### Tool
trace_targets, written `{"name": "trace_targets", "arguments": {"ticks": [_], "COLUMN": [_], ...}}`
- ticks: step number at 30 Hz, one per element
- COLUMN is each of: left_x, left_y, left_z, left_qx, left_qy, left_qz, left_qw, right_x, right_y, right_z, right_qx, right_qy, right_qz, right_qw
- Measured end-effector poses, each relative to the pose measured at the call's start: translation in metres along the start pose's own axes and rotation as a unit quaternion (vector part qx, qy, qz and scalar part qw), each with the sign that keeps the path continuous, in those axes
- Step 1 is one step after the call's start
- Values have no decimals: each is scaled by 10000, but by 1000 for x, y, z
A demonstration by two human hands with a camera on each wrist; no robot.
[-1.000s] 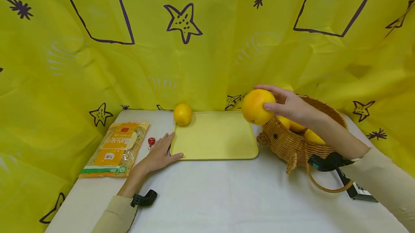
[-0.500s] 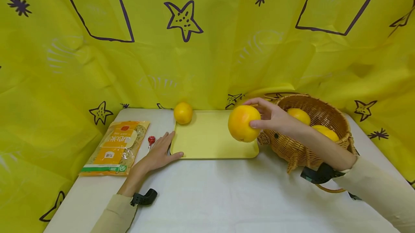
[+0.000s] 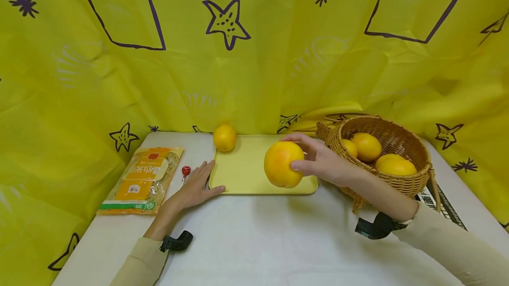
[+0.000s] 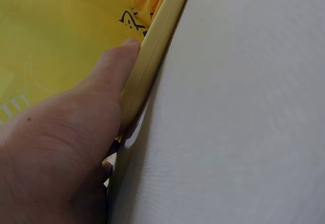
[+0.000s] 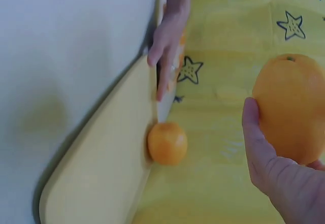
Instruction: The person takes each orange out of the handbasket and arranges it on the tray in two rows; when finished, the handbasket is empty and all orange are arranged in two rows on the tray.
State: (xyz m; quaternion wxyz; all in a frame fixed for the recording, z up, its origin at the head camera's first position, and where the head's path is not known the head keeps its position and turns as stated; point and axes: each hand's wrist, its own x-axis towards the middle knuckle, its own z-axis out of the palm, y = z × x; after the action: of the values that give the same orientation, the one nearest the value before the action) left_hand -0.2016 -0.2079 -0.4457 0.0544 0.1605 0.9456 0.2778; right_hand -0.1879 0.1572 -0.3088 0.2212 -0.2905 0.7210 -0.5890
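Note:
My right hand (image 3: 314,158) grips an orange (image 3: 283,165) between thumb and fingers, held in the air over the right part of a pale yellow tray (image 3: 242,177). That orange (image 5: 292,107) looks large in the right wrist view, with the thumb along its near side. A second orange (image 3: 225,138) sits at the tray's far left corner. At the tray's near left corner, my left hand (image 3: 195,188) rests with straight fingers along the left edge and the thumb at the front edge. In the left wrist view, the left thumb (image 4: 114,66) touches the tray's rim (image 4: 152,51).
To the right stands a wicker basket (image 3: 425,162) holding several yellow-orange fruits (image 3: 366,146). Behind it lies a black-and-white printed item (image 3: 445,204), partly hidden. On the left are an orange grain bag (image 3: 139,180) and a red lollipop (image 3: 186,170). A yellow curtain (image 3: 258,78) hangs behind the table.
My right hand has carried the orange leftward and lower, from beside the basket to over the tray. The basket's fruits are now more exposed. The left hand stays in place.

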Motion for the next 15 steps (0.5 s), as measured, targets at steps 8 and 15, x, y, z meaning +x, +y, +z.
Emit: {"name": "trace_targets", "arguments": {"ticks": [8, 15], "left_x": [1, 1], "left_y": [-1, -2], "left_z": [0, 0], "left_qx": [17, 39], "left_qy": [-38, 17], "left_qz": [1, 62], "left_qw": [10000, 10000], "right_x": [5, 3], "right_y": [3, 5], "right_z": [19, 21], "right_qx": [873, 833], "right_qy": [-491, -777], "right_qz": [-353, -299], "right_qw": [9943, 9930]}}
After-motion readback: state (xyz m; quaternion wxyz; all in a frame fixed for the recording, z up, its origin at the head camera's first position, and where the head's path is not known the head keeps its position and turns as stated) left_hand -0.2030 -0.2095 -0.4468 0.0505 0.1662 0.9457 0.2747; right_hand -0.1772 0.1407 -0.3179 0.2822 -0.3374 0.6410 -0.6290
